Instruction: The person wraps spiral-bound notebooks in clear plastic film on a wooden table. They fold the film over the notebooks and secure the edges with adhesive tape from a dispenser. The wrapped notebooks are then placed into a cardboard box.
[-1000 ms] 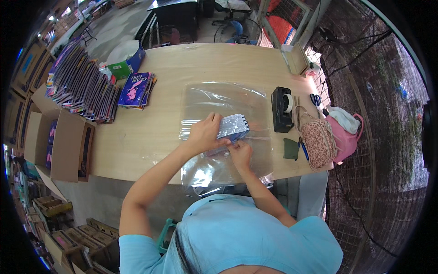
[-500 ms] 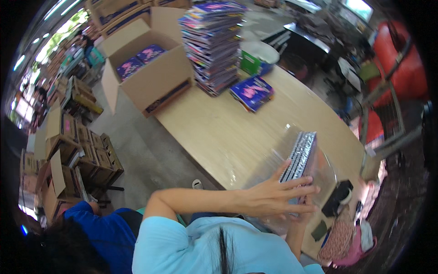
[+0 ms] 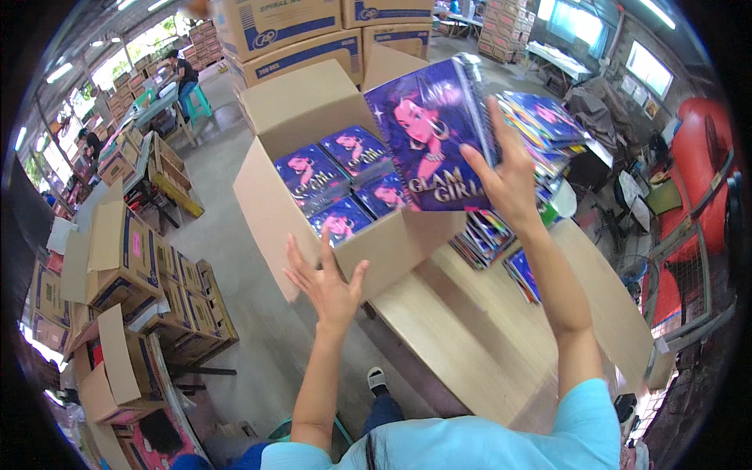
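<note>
My right hand (image 3: 509,176) holds a purple spiral notebook (image 3: 431,141) in a clear wrapper, raised over an open cardboard box (image 3: 274,196). The box stands beside the wooden table (image 3: 486,337) and holds several matching purple notebooks (image 3: 341,180) lying flat. My left hand (image 3: 325,282) is open with fingers spread, empty, just in front of the box's near wall. A leaning stack of notebooks (image 3: 540,117) sits on the table behind my right hand.
Stacked closed cartons (image 3: 313,31) rise behind the box. Several open and folded cartons (image 3: 133,266) crowd the concrete floor at left. People sit at tables (image 3: 176,78) in the far left background. A red object (image 3: 697,172) and a fan stand at right.
The view swung left from the table to the open box. My right hand lifted the wrapped notebook over the box, and my left hand let go of it and now reaches toward the box.
</note>
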Available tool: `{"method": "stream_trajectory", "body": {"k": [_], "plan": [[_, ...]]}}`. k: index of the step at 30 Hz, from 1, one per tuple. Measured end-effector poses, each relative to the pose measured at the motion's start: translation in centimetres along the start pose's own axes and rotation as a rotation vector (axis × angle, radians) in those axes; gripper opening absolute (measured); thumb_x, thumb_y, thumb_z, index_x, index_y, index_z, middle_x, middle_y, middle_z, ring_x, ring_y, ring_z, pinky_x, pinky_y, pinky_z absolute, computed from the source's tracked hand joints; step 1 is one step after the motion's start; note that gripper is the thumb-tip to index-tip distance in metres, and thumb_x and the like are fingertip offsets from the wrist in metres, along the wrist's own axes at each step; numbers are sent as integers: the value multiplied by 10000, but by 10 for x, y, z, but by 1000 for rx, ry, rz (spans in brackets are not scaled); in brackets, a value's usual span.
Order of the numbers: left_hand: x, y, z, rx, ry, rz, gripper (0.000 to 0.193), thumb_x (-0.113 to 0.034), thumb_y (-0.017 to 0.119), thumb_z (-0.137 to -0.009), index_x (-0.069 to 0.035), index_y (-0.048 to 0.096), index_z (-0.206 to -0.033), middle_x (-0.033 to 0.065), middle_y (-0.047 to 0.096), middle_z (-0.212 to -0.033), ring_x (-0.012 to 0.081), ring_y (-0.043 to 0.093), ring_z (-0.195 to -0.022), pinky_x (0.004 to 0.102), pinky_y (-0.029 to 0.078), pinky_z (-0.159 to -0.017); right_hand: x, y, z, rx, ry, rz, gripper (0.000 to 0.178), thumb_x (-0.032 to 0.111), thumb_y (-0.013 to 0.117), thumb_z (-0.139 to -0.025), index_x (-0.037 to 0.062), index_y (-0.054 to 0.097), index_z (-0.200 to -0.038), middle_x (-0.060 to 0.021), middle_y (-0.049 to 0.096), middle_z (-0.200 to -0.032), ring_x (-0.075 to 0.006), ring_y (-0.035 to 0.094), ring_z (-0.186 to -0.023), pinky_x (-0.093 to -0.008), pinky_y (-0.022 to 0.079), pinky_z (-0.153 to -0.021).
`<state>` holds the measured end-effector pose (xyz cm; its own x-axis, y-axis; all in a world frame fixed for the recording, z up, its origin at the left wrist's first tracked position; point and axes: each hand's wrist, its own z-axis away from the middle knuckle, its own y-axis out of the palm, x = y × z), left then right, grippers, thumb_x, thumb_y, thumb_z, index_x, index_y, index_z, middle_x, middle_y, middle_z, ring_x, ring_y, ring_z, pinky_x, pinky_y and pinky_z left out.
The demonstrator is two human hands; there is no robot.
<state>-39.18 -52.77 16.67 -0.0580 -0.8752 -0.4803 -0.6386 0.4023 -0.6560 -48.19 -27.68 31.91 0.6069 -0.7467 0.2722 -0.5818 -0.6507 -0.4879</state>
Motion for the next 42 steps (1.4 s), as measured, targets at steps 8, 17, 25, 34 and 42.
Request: {"method": "stream_trajectory", "body": {"k": [8, 17, 25, 34, 42], "plan": [[56, 61, 11, -160, 182, 361, 839, -464, 680, -811, -163, 241, -1459, 327, 12, -1478, 491, 15, -1384, 658, 57, -1064, -56, 227, -25, 1213, 642, -602, 734, 476, 641, -851, -62, 454, -1315, -161, 642, -1124, -268, 642, -986, -384, 550, -800], [7, 45, 21, -148, 345, 638, 843, -324, 712, -789, -68, 231, -1432, 299, 92, -1441, 452, 170, -1332, 569, 245, -1047, -18, 209, 25, 775, -155, -237, 435, 377, 668, -832, 43, 657, -1111, -190, 667, -985, -356, 646, -845, -406, 514, -758], [-144, 130, 68, 1230, 391, 998, 586, -247, 659, -856, 8, 396, -1313, 213, 499, -1184, 313, 525, -1085, 398, 426, -947, -86, -94, 225, -482, 1036, -149, 264, 194, 594, -910, 24, 637, -1108, -55, 644, -930, -88, 572, -750, -242, 480, -633], [-303, 446, 107, 1163, 279, 292, 821, -536, 620, -808, 105, 440, -1288, 311, 516, -1250, 431, 511, -1170, 435, 420, -982, -303, -111, 407, -129, 1898, -200, 700, 612, 609, -814, -14, 590, -1126, -118, 599, -890, -235, 556, -818, -389, 489, -681], [-310, 396, 107, 1727, -397, 524, 466, -396, 809, -696, -57, 690, -993, 102, 698, -909, 173, 667, -652, 309, 551, -593, -317, -82, 395, 170, 1718, 140, 937, 632, 661, -718, -150, 492, -1207, -349, 455, -1284, -423, 391, -1269, -430, 328, -1066]]}}
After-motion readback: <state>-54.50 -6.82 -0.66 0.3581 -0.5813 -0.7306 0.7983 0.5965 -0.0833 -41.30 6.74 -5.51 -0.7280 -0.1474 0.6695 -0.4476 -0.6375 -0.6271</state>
